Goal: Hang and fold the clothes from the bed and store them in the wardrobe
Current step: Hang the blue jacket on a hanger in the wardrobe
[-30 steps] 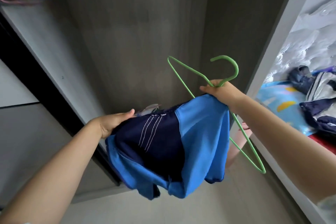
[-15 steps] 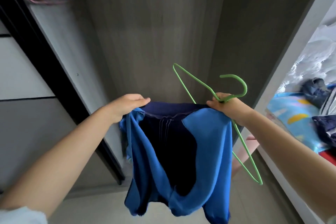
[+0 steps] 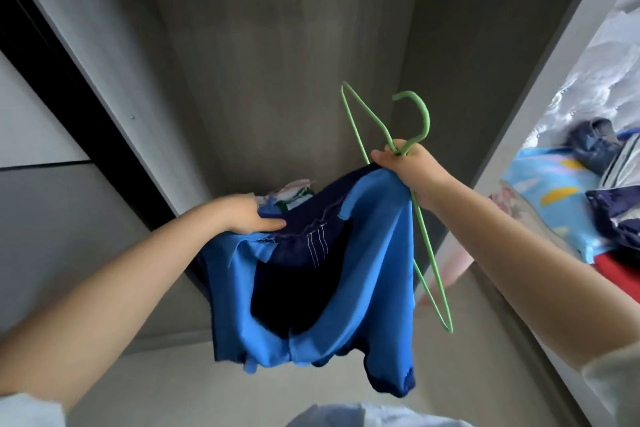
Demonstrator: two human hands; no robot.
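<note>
Drooping blue cloth garment (image 3: 367,274), thin green wire hanger (image 3: 427,253)

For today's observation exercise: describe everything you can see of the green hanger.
The green hanger is a thin wire-like frame with a thicker curved hook on top. It carries no garment. The right hand grips it at the neck below the hook, along with a corner of the blue shorts. It hangs tilted, one shoulder raised toward the wardrobe, the other pointing down beside the shorts.
</note>
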